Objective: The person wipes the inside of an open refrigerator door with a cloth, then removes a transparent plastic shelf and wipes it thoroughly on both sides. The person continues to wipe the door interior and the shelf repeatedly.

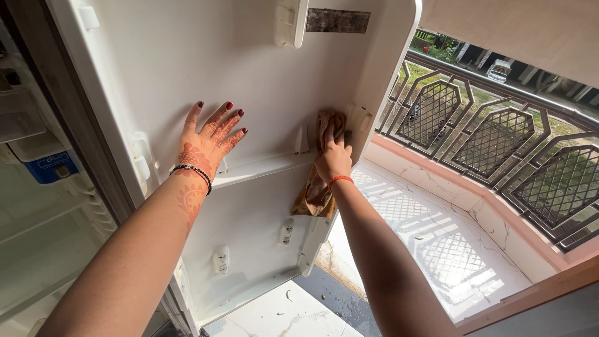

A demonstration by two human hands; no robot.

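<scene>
A white refrigerator door (187,62) stands swung open, its inner liner facing me with the shelves taken out. My left hand (209,140) lies flat on the liner with fingers spread, just above a raised ledge (262,168) that crosses the door. My right hand (334,156) presses a crumpled brown cloth (321,187) against the liner near the door's right edge, at the end of that ledge. Part of the cloth hangs down below the hand.
The refrigerator's inside (43,206) is at the left, with a blue-labelled part near the top. A metal lattice railing (493,137) and a low marble sill (437,218) run along the right. White marble floor (281,312) shows below the door.
</scene>
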